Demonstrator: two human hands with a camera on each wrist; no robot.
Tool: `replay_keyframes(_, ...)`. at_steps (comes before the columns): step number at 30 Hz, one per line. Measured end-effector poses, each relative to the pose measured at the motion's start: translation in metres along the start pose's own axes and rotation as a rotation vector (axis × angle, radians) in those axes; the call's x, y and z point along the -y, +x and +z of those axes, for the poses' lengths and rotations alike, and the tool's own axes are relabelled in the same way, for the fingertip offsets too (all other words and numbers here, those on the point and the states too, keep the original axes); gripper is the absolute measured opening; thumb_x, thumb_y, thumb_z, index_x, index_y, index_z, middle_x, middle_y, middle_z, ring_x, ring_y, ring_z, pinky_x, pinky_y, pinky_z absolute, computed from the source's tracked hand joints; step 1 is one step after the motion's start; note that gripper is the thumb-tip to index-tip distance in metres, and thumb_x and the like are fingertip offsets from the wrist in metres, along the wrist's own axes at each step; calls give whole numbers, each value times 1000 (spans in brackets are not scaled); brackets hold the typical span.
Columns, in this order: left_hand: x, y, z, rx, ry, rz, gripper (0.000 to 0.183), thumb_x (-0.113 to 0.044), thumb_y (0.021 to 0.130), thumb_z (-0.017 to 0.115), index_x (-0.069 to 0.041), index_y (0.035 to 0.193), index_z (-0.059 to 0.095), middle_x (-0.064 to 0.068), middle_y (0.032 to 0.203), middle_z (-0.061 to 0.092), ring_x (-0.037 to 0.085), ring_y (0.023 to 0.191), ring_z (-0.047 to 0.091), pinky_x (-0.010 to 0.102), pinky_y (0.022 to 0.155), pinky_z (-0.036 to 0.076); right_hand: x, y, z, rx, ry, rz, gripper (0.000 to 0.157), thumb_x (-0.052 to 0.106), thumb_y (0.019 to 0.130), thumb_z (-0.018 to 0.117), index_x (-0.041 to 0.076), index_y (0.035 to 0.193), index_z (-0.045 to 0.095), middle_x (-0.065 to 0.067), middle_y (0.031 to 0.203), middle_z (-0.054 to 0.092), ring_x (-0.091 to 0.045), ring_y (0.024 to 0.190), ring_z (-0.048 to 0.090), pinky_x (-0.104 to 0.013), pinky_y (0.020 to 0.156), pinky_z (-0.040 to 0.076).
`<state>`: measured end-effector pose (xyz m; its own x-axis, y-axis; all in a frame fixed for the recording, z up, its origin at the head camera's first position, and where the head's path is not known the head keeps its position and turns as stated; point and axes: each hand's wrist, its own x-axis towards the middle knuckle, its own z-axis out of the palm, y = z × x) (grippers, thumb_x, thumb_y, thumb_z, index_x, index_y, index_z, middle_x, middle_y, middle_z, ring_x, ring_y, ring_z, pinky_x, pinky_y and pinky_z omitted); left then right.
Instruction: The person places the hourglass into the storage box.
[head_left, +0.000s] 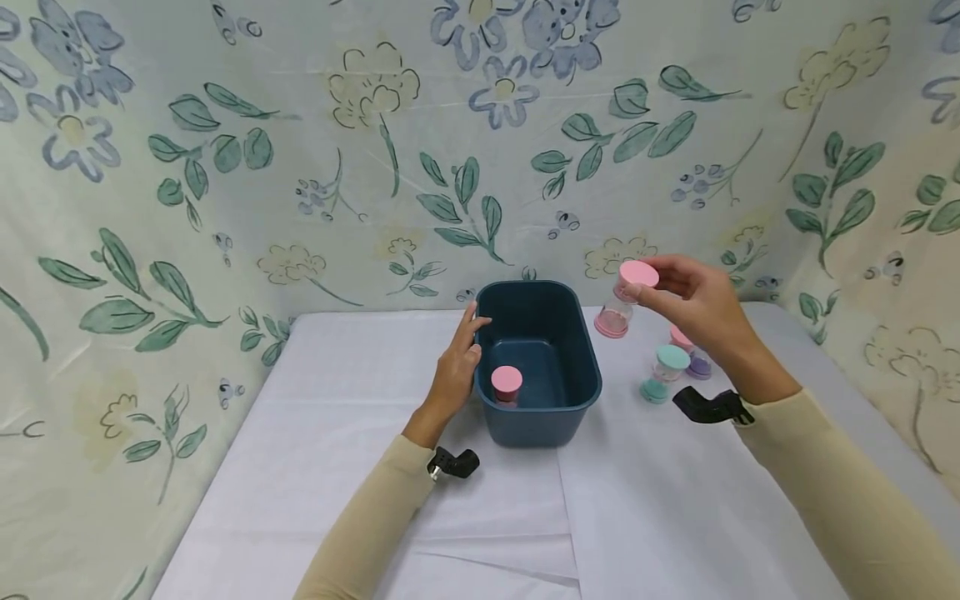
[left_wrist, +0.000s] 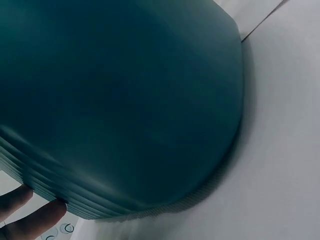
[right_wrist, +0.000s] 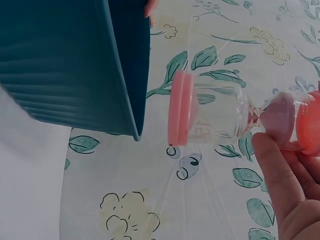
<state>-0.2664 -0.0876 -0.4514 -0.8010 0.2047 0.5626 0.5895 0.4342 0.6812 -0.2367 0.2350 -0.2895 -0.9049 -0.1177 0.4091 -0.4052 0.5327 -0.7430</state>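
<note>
Head view, pink hourglass (head_left: 617,310): held up above the worktop (head_left: 360,400), to the right of the dark blue bin (head_left: 536,427) and outside it; tilted, with the lower cap leaning toward the bin.
Right hand (head_left: 701,302): clamped on the pink hourglass near its upper cap, thumb on the near side, fingers curled behind.
Glass and sand: clear in the bulb pointing toward the bin; pink sand in the bulb beside the fingers, as seen from the right wrist; slightly blurred at the far cap.
Gap to the bin: near the rim, not touching.
Left hand (head_left: 453,367): laid against the left side of the bin, fingers fairly straight and somewhat apart, one reaching over the rim; two fingertips (left_wrist: 47,217) at the ribbed outer wall in the left wrist view.
Inside the bin: one pink-capped timer (head_left: 507,380), standing at the near left corner; lower part mostly hidden by the near wall.
Right of the bin: a teal-capped hourglass (head_left: 672,360) on the worktop, below the right hand; just behind it, a pink cap (head_left: 681,337) and a purple disc (head_left: 699,367), both partly covered.
Wrists: black devices (head_left: 712,406) below beige sleeves (head_left: 817,467).
Backdrop: floral cloth (head_left: 315,225) behind the white-covered worktop.
</note>
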Motion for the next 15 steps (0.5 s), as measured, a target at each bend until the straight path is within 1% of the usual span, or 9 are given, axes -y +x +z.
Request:
replay_keyframes(2,0,1,1,-3,0,2,46,-28,100,27,-20,144,39,2,161,15,17,145,19,54,109,29,3,2,3,1,9,-16,48,30,85,73,13,128,60,-5,120,63,-11,102,61,-12,81,49)
replay_keyframes(7,-4,2,-2,7,16,-21,49,-32,100,24,-19,145,39,-2,162,13,15,145,18,52,110,28,6,7,10,25,67,-71,47,25,86,73,11,128,60,-6,119,63,-12,101,62,-14,81,50)
replay_keyframes(10,-5,2,-4,32,9,-41,49,-31,100,25,-19,145,38,-4,162,12,14,145,18,51,110,29,7,11,16,49,102,-96,46,22,87,72,11,130,60,-6,119,63,-14,100,62,-15,81,51)
replay_keyframes(15,-7,2,-8,84,-37,-65,47,-24,100,31,-21,147,36,-7,162,8,17,145,18,52,108,31,8,15,26,84,112,-127,46,21,86,72,12,129,61,-5,121,62,-15,100,62,-17,81,52)
